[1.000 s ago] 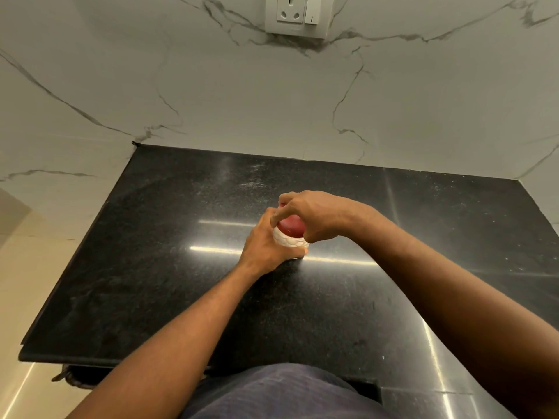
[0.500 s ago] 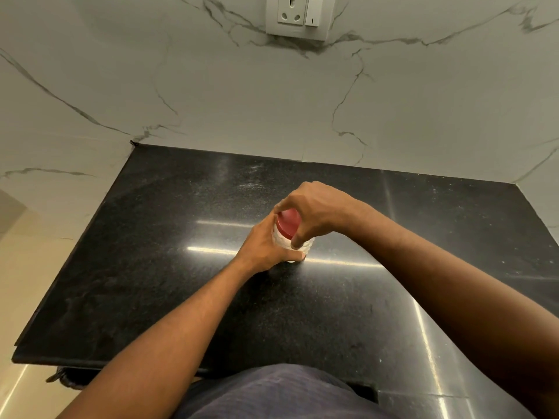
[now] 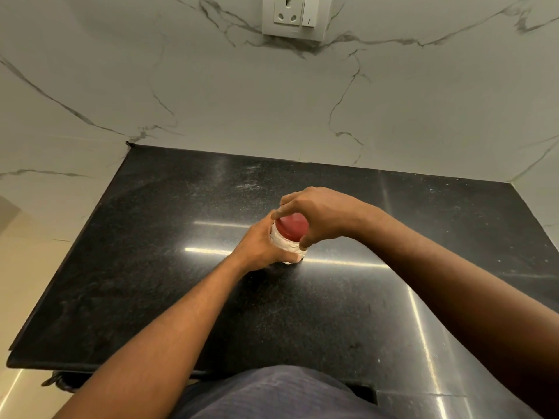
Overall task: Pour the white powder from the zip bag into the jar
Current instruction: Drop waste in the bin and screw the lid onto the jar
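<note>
A small clear jar (image 3: 286, 243) filled with white powder stands upright on the black counter (image 3: 151, 267), near its middle. A red lid (image 3: 292, 224) sits on top of the jar. My left hand (image 3: 260, 246) grips the jar's body from the left. From above and the right, my right hand (image 3: 317, 216) curls its fingers and thumb round the red lid. No zip bag is in view.
The marble wall (image 3: 272, 101) rises behind the counter, with a white socket and switch plate (image 3: 295, 16) at the top. The counter's left edge drops to a pale floor (image 3: 27, 267). A faint dusting of powder (image 3: 248, 182) lies behind the jar.
My right hand has turned on the red lid, fingers shifting round it, so more of the lid shows. The left hand keeps its hold on the jar, which stays in place.
</note>
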Available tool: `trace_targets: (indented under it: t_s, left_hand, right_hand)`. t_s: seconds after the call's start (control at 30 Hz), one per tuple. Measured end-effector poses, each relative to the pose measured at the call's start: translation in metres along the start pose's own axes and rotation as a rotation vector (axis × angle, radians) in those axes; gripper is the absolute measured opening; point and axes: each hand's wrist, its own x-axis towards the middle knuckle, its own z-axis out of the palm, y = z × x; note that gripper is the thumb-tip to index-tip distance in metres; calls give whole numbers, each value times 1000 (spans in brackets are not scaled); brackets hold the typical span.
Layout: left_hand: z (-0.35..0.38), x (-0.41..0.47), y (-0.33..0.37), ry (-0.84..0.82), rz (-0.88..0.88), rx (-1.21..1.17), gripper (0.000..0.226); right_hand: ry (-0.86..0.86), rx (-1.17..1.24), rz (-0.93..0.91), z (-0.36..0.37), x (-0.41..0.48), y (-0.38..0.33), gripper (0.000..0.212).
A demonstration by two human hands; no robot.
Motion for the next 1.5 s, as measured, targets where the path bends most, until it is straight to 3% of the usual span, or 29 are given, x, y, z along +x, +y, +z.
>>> trace_targets:
  t_s: [0.2,0.37,0.63,0.83,0.97,1.17,1.37,1.5]
  left_hand:
    - [-1,-2,1,1,-25,11,88]
    - [1,-2,3,6,13,22,112]
    - [2,-5,1,27,-62,-28,93]
    - [2,-6,1,22,-17,5,94]
    - [-1,-2,-3,4,-4,13,91]
    - [-1,-3,2,4,16,4,97]
    - [-2,-4,3,-8,7,-7,98]
    - [-3,-5,6,-22,58,-13,100]
  right_hand:
    - [94,-108,60,10,14,-5,79]
    - [46,-46,168,6,27,-11,83]
    - [8,30,81,5,15,-7,81]
    - [-45,77,-47,-1,5,-5,73]
    - [28,129,-119,-17,-2,-1,72]
    - [-35,74,20,-7,1,-1,77]
    - [39,3,61,6,10,0,73]
    - [98,-115,272,12,20,-4,79]
